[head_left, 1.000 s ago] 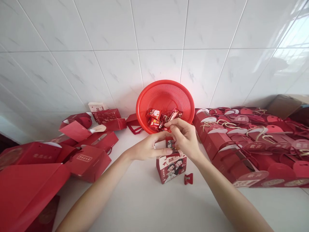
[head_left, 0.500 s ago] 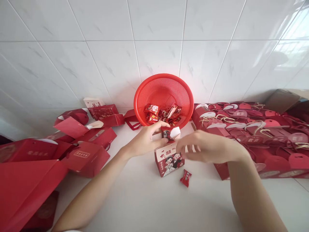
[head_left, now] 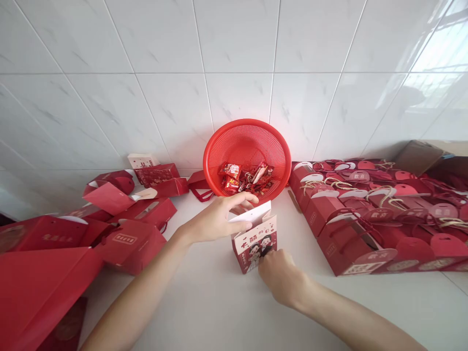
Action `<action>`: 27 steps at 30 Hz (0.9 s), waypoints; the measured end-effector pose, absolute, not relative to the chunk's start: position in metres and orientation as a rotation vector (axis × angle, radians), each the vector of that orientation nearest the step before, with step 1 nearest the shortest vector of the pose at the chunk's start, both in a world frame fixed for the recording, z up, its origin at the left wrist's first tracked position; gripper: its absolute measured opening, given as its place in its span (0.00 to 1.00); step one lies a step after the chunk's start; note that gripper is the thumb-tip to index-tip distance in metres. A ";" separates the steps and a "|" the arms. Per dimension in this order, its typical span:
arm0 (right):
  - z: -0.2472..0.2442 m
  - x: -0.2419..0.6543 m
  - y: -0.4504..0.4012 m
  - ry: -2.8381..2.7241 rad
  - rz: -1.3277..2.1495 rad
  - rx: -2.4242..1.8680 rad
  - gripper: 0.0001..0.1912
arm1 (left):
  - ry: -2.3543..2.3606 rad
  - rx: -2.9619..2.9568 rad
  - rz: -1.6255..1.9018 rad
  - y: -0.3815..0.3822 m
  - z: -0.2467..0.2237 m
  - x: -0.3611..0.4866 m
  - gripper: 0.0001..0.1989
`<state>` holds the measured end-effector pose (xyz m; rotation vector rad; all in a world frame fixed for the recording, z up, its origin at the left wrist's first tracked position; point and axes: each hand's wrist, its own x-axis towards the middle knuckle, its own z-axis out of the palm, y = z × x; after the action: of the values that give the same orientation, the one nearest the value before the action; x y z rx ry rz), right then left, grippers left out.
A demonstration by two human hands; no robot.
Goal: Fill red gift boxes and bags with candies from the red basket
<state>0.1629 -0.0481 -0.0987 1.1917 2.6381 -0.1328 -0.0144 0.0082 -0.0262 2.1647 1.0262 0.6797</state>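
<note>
A small red and cream paper gift box [head_left: 256, 243], printed with a cartoon couple, stands upright on the white surface with its top flaps raised. My left hand [head_left: 215, 219] holds it from the upper left, its thumb at the near panel's top edge and its fingers behind the opening. Against the box's lower right front, my right hand [head_left: 280, 278] is closed, fingertips turned down and hidden. It covers the spot where a red wrapped candy lay, so what is in its fingers does not show. Behind the box, a red plastic basket [head_left: 246, 127] contains several wrapped candies [head_left: 232, 170].
Rows of red gift boxes [head_left: 351, 243] with cord handles line the right side. More red boxes [head_left: 127, 243] lie jumbled at the left. A brown cardboard box [head_left: 417, 156] sits at the far right. The white tiled wall [head_left: 237, 92] closes off the back.
The dark red packet at my left hand has gone from view above the box. My right hand has moved down and closed over the spot of the loose candy, which is now out of sight.
</note>
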 end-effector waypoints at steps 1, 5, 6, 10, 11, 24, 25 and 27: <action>-0.102 0.164 -0.048 2.548 -0.105 1.181 0.14 | 1.016 2.180 0.681 0.009 -0.026 -0.015 0.21; -0.082 0.174 -0.044 2.546 -0.098 1.013 0.11 | 1.044 2.272 0.662 0.009 -0.025 -0.018 0.06; -0.072 0.180 -0.041 2.598 -0.178 0.952 0.10 | 1.061 2.287 0.657 0.008 -0.024 -0.018 0.07; -0.033 0.207 -0.028 3.013 -0.726 0.902 0.13 | 1.134 2.266 0.658 0.004 -0.023 -0.018 0.12; -0.027 0.211 -0.025 3.153 -0.891 0.955 0.15 | 1.139 2.251 0.648 0.003 -0.022 -0.017 0.14; -0.037 0.204 -0.002 3.572 -0.661 1.502 0.05 | 1.005 2.202 0.651 0.001 -0.023 -0.013 0.25; -0.035 0.209 -0.001 3.554 -0.544 1.505 0.03 | 0.956 2.217 0.658 0.003 -0.024 -0.014 0.26; -0.031 0.218 -0.001 3.439 -0.409 1.504 0.04 | 0.861 2.247 0.648 0.006 -0.027 -0.014 0.25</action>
<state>0.2175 -0.0009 -0.0306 1.5042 3.4392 -0.4095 -0.0140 0.0059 -0.0266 2.2468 0.8609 0.6483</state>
